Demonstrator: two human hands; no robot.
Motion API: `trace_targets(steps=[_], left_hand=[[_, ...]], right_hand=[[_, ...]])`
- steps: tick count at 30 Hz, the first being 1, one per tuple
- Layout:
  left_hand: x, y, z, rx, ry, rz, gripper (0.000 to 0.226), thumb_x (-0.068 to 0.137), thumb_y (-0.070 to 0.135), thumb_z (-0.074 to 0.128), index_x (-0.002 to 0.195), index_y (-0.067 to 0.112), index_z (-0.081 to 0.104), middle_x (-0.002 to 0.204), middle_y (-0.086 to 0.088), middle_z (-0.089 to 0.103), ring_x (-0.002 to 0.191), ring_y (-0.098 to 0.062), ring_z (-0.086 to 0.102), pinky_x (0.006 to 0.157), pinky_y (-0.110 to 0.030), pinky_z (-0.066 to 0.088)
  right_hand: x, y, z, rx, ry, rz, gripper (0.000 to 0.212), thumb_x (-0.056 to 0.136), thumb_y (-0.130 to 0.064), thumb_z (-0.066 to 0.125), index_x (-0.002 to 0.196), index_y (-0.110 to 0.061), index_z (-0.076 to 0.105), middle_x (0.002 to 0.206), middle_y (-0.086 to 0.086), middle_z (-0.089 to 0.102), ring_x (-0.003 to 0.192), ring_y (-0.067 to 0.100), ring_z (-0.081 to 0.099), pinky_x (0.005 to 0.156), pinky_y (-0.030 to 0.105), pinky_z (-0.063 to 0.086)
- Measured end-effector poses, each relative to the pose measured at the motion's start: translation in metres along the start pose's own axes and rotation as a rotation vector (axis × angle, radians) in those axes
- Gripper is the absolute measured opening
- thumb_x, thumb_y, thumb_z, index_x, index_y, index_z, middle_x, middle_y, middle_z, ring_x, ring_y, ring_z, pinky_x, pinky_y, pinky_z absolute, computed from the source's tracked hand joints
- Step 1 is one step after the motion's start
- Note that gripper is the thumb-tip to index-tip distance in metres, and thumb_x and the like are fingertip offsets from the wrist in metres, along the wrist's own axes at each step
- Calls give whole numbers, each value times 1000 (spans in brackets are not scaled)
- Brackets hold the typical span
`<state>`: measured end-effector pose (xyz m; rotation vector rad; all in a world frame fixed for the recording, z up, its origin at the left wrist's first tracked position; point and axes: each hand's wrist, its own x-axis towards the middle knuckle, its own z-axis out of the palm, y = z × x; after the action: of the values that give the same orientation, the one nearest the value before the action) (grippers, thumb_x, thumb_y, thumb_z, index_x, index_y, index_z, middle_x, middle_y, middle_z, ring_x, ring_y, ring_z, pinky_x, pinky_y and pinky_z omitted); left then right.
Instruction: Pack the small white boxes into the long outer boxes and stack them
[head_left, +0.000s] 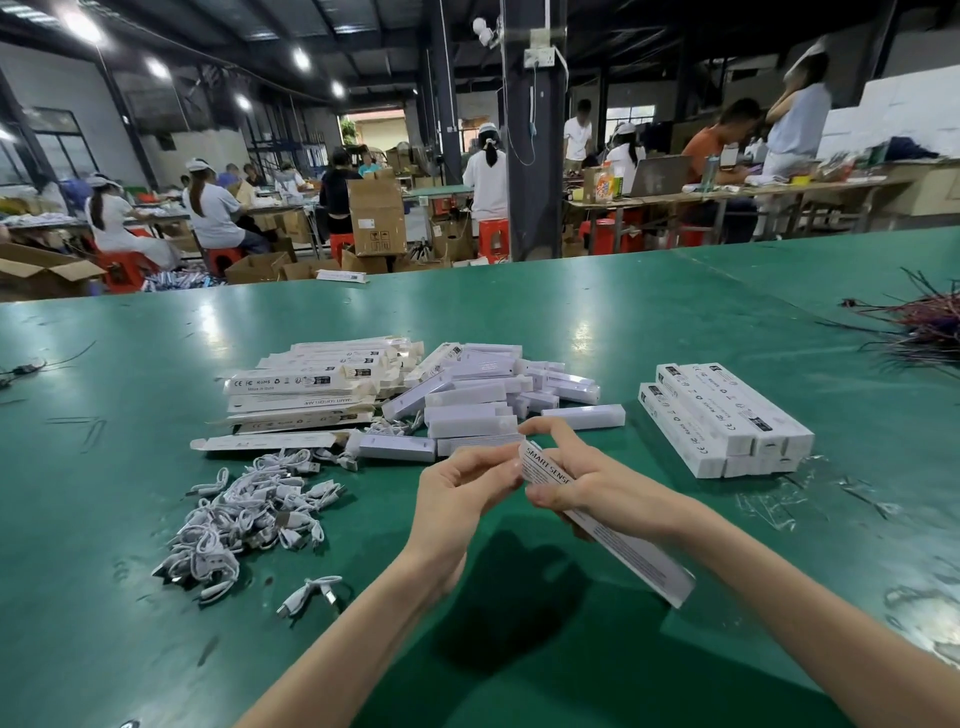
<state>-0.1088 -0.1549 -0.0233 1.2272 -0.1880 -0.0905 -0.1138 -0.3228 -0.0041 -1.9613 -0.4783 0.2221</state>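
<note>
Just nearside of the small white boxes (483, 400), right hand (587, 488) gripped the long outer box (634, 556), left hand (462, 493) pinched its end flap; likely best tucked squarely, box held steady.

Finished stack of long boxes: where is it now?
Head view: the finished stack lies on the green table at right, just beyond the right hand, with the pile of small boxes to its left.
</note>
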Motion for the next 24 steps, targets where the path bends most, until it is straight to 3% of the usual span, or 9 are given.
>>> trace_targets(steps=[4, 7, 9, 12, 14, 16, 21, 24], left_hand=[[3, -4, -1, 146, 3, 34, 23, 85, -7, 64, 101, 7, 73, 108, -22, 69, 95, -24, 67, 97, -38, 51], [3, -5, 1, 179, -63, 44, 31, 89, -4, 60, 115, 11, 66, 110, -15, 71, 98, -22, 66, 90, -31, 54], [3, -9, 1, 216, -54, 51, 37, 92, 1, 59, 126, 17, 60, 119, -7, 66, 101, -16, 65, 87, -28, 55], [5, -12, -2, 232, 28, 35, 36, 93, 9, 60, 126, 26, 56, 122, 2, 58, 98, -6, 64, 81, -23, 55], [7, -11, -4, 191, 63, 15, 30, 94, 9, 59, 116, 28, 57, 119, 2, 58, 91, -3, 65, 78, -23, 55], [8, -11, -6, 189, 72, 15, 25, 94, 7, 58, 111, 25, 59, 117, 1, 59, 88, -4, 66, 79, -25, 56], [9, -13, -10, 252, 83, 42, 21, 94, 6, 58, 110, 19, 63, 115, 1, 62, 84, -4, 68, 86, -33, 56], [12, -15, -11, 273, 90, 57, 21, 93, 5, 58, 107, 19, 65, 112, 1, 64, 81, -3, 67, 84, -31, 56]], right_hand=[[1, 2, 0, -13, 47, 29, 54, 95, -13, 57, 136, -29, 25, 80, -11, 55, 67, 1, 48, 63, 19, 41], [-1, -6, 1, -30, 85, 21, 58, 92, -9, 57, 136, -26, 24, 103, -4, 53, 76, -1, 54, 69, 17, 44], [-2, -14, -5, -67, 119, 1, 64, 87, -6, 57, 137, -29, 26, 116, -4, 45, 86, 1, 55, 65, 12, 46], [1, -22, -35, -266, 435, -26, 64, 90, -6, 58, 143, -32, 33, 112, 3, 40, 80, 10, 53, 56, 12, 46], [7, -17, -62, -547, 674, -17, 61, 92, -11, 60, 147, -23, 35, 102, 6, 45, 79, 15, 50, 65, 14, 39], [13, -5, -87, -747, 786, 61, 56, 90, -12, 61, 143, -16, 42, 96, 15, 56, 88, 29, 54, 72, 30, 38], [33, 29, -112, -971, 747, 279, 37, 87, -18, 57, 124, -14, 57, 97, 18, 67, 97, 34, 56, 64, 32, 38], [42, 40, -119, -1132, 640, 376, 34, 87, -20, 55, 119, -10, 56, 100, 17, 65, 101, 33, 51, 69, 33, 37]])
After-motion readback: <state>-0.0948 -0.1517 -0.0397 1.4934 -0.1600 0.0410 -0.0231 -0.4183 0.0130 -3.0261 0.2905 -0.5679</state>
